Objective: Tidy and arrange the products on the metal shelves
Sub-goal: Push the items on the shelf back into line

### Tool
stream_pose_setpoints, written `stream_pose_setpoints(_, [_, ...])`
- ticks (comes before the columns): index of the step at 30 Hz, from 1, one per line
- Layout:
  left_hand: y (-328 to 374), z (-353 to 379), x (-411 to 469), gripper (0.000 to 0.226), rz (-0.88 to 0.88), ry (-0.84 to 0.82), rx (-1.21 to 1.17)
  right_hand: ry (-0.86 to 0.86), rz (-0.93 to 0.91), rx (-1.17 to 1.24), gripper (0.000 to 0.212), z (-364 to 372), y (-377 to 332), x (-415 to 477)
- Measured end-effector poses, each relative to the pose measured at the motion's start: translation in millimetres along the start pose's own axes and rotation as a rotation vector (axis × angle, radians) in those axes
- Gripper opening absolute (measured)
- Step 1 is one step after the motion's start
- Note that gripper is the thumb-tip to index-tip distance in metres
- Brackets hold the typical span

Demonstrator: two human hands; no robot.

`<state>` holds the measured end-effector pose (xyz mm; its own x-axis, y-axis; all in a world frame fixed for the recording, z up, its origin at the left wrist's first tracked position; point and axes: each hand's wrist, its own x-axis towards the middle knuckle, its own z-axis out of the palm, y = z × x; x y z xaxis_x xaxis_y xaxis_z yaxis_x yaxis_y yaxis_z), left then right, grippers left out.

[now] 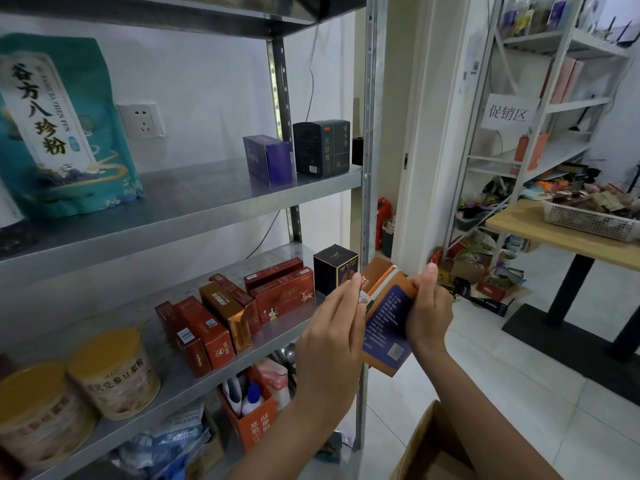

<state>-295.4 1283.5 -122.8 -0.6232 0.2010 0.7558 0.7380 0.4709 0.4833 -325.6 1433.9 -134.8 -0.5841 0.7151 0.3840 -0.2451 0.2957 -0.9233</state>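
An orange and navy product box (386,318) hangs in the air in front of the shelf's right post, held between both hands. My right hand (429,308) grips its right edge with curled fingers. Against the box's left side lies my left hand (334,336), its straight fingers pointing up. On the lower metal shelf (277,336) lie several red and orange boxes (221,318) and a dark box (335,270). The middle shelf carries a purple box (268,159) and a black box (322,147).
A teal pouch (59,129) stands at the middle shelf's left. Two yellow-lidded cans (114,374) sit on the lower shelf. An open cardboard carton (433,448) is on the floor below my arms. A wooden table (554,233) with a white basket (588,221) stands right.
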Motion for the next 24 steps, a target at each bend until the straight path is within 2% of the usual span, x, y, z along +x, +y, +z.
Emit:
stream_pose_setpoints(4, [-1,0,-1,0.054,0.015,-0.052,0.068,-0.001,0.009,-0.066,0.064,-2,-2,0])
stream_pose_setpoints(8, [-6,2,-3,0.068,-0.018,-0.13,0.112,-0.008,0.05,-0.17,0.069,-1,-4,2])
stream_pose_setpoints(10, [-8,6,-2,0.068,-0.02,-0.152,0.157,-0.01,0.053,-0.205,0.069,-1,-3,2])
stream_pose_setpoints(13, [-12,8,-2,0.064,-0.062,-0.167,0.086,-0.064,0.046,-0.25,0.068,-3,-5,2])
stream_pose_setpoints(16, [-19,3,3,0.062,-0.145,-0.213,-0.055,-0.27,0.049,-0.282,0.06,-10,-9,8])
stream_pose_setpoints(20, [-34,-1,23,0.059,-0.24,-0.142,-0.197,-0.83,0.144,-0.105,0.031,-29,-12,18])
stream_pose_setpoints(22, [-39,0,30,0.05,-0.32,-0.063,-0.289,-0.925,0.18,-0.048,0.031,-36,-12,21])
stream_pose_setpoints(24, [-41,4,33,0.044,-0.36,-0.044,-0.312,-0.878,0.176,-0.035,0.035,-37,-8,20])
